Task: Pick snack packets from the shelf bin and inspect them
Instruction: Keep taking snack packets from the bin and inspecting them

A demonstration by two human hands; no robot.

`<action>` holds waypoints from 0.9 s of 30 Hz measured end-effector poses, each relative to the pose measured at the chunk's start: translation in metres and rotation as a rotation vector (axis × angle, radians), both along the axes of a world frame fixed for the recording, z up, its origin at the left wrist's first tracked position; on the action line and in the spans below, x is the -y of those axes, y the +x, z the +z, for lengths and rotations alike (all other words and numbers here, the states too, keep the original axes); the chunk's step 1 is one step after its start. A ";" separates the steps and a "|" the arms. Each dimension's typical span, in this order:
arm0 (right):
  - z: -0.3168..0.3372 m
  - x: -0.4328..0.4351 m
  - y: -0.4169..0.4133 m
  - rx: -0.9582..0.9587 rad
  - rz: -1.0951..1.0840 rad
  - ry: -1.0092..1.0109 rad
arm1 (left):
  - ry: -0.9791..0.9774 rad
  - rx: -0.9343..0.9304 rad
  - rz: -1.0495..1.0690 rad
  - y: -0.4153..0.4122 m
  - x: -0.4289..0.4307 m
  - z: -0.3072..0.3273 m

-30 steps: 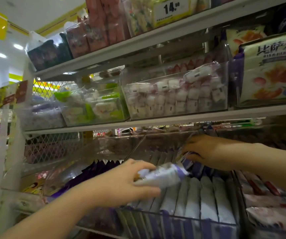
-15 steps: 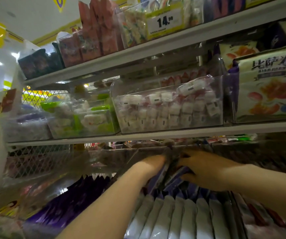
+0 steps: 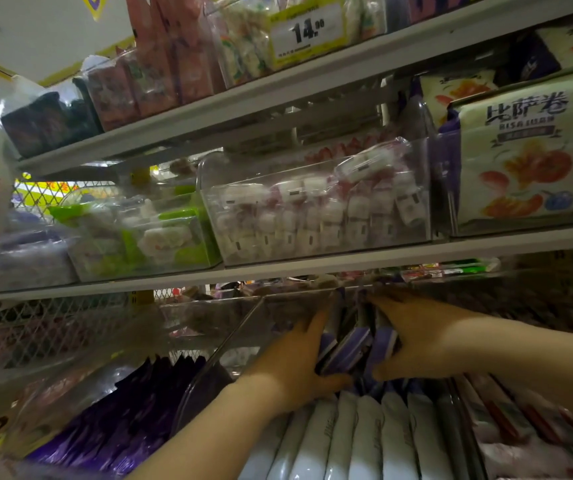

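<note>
Left hand (image 3: 295, 362) and right hand (image 3: 423, 341) are both reaching deep into the shelf bin (image 3: 209, 372) on the lower shelf, palms facing each other. They're clamping a small bunch of purple packets (image 3: 354, 351) between them. Left fingers are lying flat up the bunch's left side, thumb hooking under it. Right fingers are curling over its top-right edge, thumb tucking in below. So both hands are grasping the same bunch (looks like three or four packets, but blur is making the count unsure).

The bunch is sitting tilted at the back of the bin, just above a row of white packets (image 3: 347, 441) that are standing edge-on and filling the front.

Left of the bin's clear wall, dark purple bags (image 3: 115, 424) are lying in the next compartment. To the right, red-and-white packs (image 3: 527, 420) are lying side by side.

On the shelf above, a clear tub of pink-white sweets (image 3: 312, 216) is sitting between a tub of green packs (image 3: 146, 237) and a pizza-roll bag (image 3: 524, 157). A yellow 14.00 price tag (image 3: 307, 31) is showing on the top shelf.
</note>
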State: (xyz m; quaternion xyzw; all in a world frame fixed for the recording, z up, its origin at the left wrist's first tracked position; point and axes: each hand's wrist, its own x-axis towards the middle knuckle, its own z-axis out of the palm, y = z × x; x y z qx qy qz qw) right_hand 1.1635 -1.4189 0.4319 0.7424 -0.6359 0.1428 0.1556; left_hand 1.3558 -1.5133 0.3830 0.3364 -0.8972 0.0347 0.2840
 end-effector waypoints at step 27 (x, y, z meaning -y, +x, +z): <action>0.004 0.004 -0.003 -0.045 0.138 -0.003 | -0.033 -0.076 -0.097 -0.006 0.014 0.002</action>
